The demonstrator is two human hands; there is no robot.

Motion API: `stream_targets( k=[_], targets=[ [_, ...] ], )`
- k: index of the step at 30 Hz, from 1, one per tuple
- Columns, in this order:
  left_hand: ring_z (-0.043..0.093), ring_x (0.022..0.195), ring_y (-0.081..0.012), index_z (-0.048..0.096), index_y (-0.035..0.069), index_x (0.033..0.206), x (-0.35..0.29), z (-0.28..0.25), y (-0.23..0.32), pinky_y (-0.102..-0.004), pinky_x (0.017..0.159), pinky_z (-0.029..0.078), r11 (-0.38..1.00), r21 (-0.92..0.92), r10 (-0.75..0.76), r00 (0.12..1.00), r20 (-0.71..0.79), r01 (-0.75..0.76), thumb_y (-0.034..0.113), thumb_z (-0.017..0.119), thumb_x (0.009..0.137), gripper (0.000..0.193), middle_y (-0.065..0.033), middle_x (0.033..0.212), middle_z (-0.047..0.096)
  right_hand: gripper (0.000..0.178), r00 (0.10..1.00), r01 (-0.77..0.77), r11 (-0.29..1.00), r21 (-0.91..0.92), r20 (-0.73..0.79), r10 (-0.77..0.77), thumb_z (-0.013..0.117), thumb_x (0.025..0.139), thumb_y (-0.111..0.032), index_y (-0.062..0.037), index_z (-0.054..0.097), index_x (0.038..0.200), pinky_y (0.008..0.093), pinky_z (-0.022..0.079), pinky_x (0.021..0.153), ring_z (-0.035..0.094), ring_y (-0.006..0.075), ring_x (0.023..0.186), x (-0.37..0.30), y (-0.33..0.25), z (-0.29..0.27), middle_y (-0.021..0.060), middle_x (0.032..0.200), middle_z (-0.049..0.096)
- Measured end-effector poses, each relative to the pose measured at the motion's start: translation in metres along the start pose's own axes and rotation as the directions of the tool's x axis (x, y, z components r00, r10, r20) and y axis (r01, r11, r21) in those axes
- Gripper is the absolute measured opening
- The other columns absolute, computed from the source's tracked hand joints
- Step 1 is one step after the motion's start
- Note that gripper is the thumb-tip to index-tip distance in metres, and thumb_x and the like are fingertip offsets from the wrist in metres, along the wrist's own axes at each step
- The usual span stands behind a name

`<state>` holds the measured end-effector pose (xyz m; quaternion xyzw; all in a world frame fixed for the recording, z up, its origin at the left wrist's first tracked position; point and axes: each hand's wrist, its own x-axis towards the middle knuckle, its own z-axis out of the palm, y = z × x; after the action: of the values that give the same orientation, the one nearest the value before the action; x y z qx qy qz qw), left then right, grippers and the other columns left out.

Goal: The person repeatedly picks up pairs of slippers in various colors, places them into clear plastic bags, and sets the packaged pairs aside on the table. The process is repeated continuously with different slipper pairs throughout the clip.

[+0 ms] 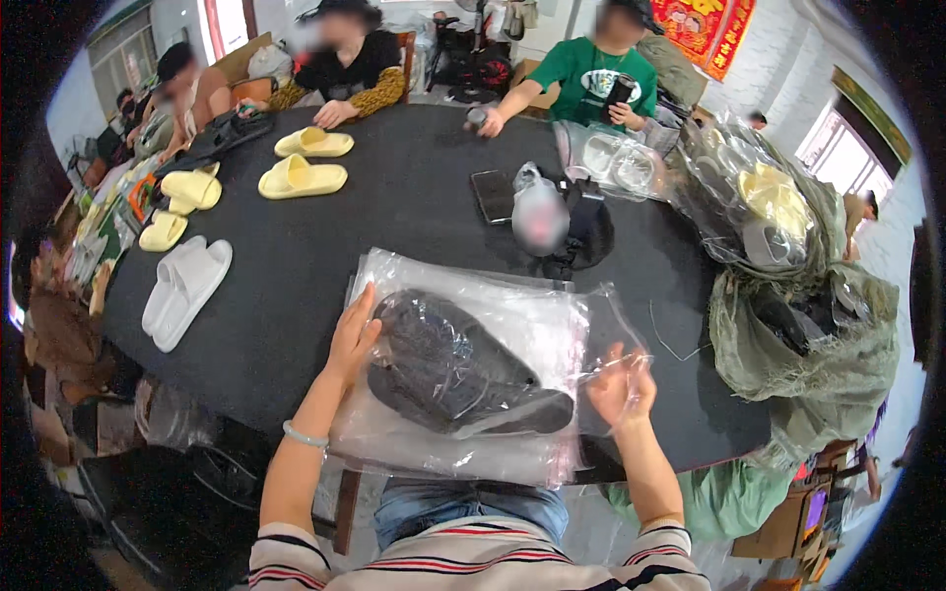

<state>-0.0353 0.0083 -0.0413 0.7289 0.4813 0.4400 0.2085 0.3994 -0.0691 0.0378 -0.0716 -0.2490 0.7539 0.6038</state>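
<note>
A pair of black slippers lies inside a clear plastic bag in front of me, on a stack of flat clear plastic bags at the table's near edge. My left hand rests against the left side of the bagged slippers, fingers stretched out and pointing away from me. On the other side, my right hand has its fingers curled at the bag's loose clear flap. The film partly covers those fingers, and the flap stands out past the stack's right edge.
Yellow slippers and a pair of white slippers are on the dark table at left. A phone and a small plastic bag lie beyond the stack. Green sacks of bagged slippers crowd the right. Other people sit across.
</note>
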Motion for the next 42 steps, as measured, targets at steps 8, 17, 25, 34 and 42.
stream_targets(
  k=[8, 17, 25, 34, 42],
  targets=[
    [0.042, 0.134, -0.0338, 0.031, 0.001, 0.149, 0.005, 0.001, 0.008, -0.04, 0.112, 0.029, 0.999, 0.033, 0.006, 0.999, 0.043, -0.008, 0.031, 0.053, 0.095, 0.064, -0.0207, 0.146, 0.042, 0.048, 0.908, 0.066, 0.495, -0.866, 0.257, 0.33, 0.069, 0.083, -0.03, -0.0038, 0.063, 0.123, 0.0468, 0.044, 0.1, 0.059, 0.0328, 0.113, 0.021, -0.004, -0.04, 0.0182, 0.13, 0.056],
    [0.045, 0.13, -0.0345, 0.033, 0.006, 0.149, 0.006, 0.002, 0.005, -0.0381, 0.106, 0.037, 0.973, -0.188, -0.127, 0.99, 0.054, 0.135, 0.029, 0.049, 0.098, 0.058, -0.0203, 0.143, 0.045, 0.05, 0.845, 0.138, -0.065, -0.988, 0.083, 0.528, 0.071, 0.087, -0.022, -0.0049, 0.055, 0.131, 0.039, 0.051, 0.089, 0.064, 0.0309, 0.103, 0.057, 0.041, 0.05, 0.017, 0.118, 0.064],
    [0.048, 0.127, -0.0359, 0.029, 0.005, 0.149, 0.002, 0.011, -0.019, -0.04, 0.106, 0.037, 0.993, 0.118, -0.003, 1.0, -0.02, 0.005, 0.016, 0.045, 0.097, 0.056, -0.0219, 0.139, 0.048, 0.046, 0.793, 0.206, -0.359, -0.91, -0.06, 0.606, 0.064, 0.091, -0.029, -0.0039, 0.054, 0.128, 0.0433, 0.049, 0.092, 0.061, 0.0385, 0.109, 0.056, 0.031, 0.067, 0.0211, 0.12, 0.062],
    [0.045, 0.13, -0.034, 0.029, 0.004, 0.149, 0.002, 0.007, 0.015, -0.0414, 0.113, 0.031, 0.99, 0.143, -0.016, 1.0, 0.014, 0.014, 0.006, 0.04, 0.095, 0.055, -0.02, 0.145, 0.043, 0.043, 0.909, -0.009, -0.422, -0.907, -0.183, 0.374, 0.072, 0.081, -0.008, -0.0021, 0.062, 0.122, 0.035, 0.05, 0.088, 0.065, 0.03, 0.105, -0.021, -0.062, 0.043, 0.0184, 0.114, 0.067],
    [0.047, 0.129, -0.0311, 0.029, 0.005, 0.149, 0.004, 0.008, 0.019, -0.0436, 0.115, 0.029, 0.973, 0.227, 0.009, 0.993, 0.117, -0.036, 0.001, 0.042, 0.091, 0.06, -0.0178, 0.145, 0.044, 0.042, 0.911, 0.09, -0.273, -0.958, -0.031, 0.411, 0.071, 0.083, -0.013, -0.004, 0.063, 0.122, 0.0367, 0.046, 0.093, 0.061, 0.0286, 0.105, -0.028, -0.091, 0.015, 0.0148, 0.11, 0.066]
  ],
)
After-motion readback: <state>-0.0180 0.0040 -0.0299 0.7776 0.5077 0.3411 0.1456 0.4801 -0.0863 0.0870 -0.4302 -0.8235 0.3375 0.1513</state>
